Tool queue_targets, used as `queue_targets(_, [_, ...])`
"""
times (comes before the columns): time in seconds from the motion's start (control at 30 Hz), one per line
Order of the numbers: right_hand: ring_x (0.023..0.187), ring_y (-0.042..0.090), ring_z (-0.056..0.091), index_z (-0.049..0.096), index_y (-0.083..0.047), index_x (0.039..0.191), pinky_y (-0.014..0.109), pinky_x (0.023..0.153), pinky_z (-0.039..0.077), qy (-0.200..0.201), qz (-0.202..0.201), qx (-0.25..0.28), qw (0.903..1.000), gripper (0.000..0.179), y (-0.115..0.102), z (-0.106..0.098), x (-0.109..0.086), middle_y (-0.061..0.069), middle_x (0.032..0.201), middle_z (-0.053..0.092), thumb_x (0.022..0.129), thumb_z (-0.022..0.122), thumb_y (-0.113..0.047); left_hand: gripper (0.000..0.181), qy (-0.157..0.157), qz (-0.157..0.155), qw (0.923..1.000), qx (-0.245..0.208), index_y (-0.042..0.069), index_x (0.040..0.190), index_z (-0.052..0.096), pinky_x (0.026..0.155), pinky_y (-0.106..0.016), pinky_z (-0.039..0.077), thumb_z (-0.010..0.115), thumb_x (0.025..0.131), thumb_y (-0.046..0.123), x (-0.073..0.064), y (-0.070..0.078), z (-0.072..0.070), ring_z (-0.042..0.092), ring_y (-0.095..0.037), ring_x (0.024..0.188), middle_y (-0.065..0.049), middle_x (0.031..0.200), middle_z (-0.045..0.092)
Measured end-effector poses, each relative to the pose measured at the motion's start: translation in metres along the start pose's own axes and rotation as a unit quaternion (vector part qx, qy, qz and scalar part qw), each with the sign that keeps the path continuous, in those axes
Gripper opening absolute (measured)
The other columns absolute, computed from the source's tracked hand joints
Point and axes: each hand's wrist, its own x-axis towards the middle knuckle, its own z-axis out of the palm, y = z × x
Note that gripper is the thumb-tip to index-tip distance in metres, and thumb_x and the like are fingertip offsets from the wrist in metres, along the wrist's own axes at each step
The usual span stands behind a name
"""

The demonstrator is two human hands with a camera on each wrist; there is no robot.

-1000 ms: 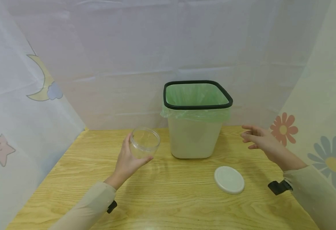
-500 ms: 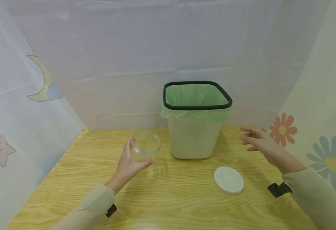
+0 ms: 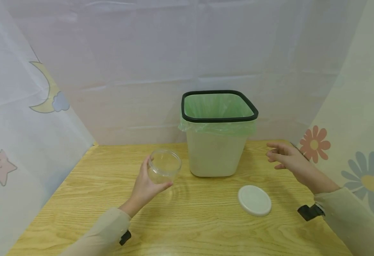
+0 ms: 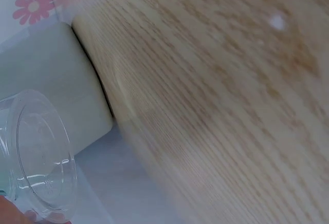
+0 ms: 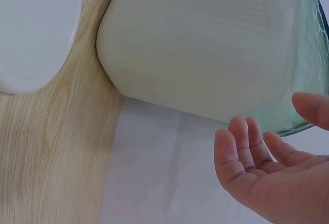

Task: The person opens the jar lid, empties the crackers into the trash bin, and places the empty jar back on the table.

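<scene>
My left hand (image 3: 147,185) grips a clear plastic jar (image 3: 164,165) round its side, thumb in front and fingers behind. The jar has no lid on it, and its mouth faces up in the head view. The left wrist view catches the same jar (image 4: 43,157) at the lower left, with a bit of hand under it. My right hand (image 3: 287,156) hovers to the right of the bin, its fingers loosely bent and nothing in them. A round white lid (image 3: 254,200) lies flat on the table, nearer to me than the right hand; part of this lid (image 5: 36,29) enters the right wrist view.
A pale bin (image 3: 217,149) with a black rim and a green liner bag (image 3: 219,106) stands at the table's back, between the hands. The wooden table (image 3: 187,227) ends at a hung white cloth (image 3: 126,71), with printed cloths on both sides.
The left hand and the jar have come slightly down and to the right, nearer to the bin. The right hand has barely shifted; lid and bin stay in place.
</scene>
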Motion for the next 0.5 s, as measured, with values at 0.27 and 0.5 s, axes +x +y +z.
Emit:
queue_targets(0.27, [0.093,0.001,0.053,0.020,0.010,0.149,0.031,0.077,0.051,0.001,-0.006,0.004,1.0000,0.062,0.0011,0.0001,-0.0026,0.032,0.133,0.041,0.105,0.046,-0.025,0.114,-0.001,0.016,0.9999,0.000,-0.002,0.150,0.017,0.103,-0.067,0.029,0.091,0.068,0.027,-0.0022,-0.0004,0.0028,0.030,-0.047,0.136,-0.025,0.150,0.031])
queue_targets(0.5, [0.093,0.001,0.053,0.021,0.009,0.149,0.032,0.077,0.052,0.005,-0.006,0.002,1.0000,0.061,0.0022,0.0003,-0.0047,0.031,0.132,0.042,0.105,0.046,-0.025,0.113,-0.006,0.009,0.9999,-0.003,-0.001,0.150,0.017,0.102,-0.067,0.029,0.090,0.069,0.027,-0.0039,0.0015,0.0048,0.030,-0.046,0.136,-0.025,0.150,0.031])
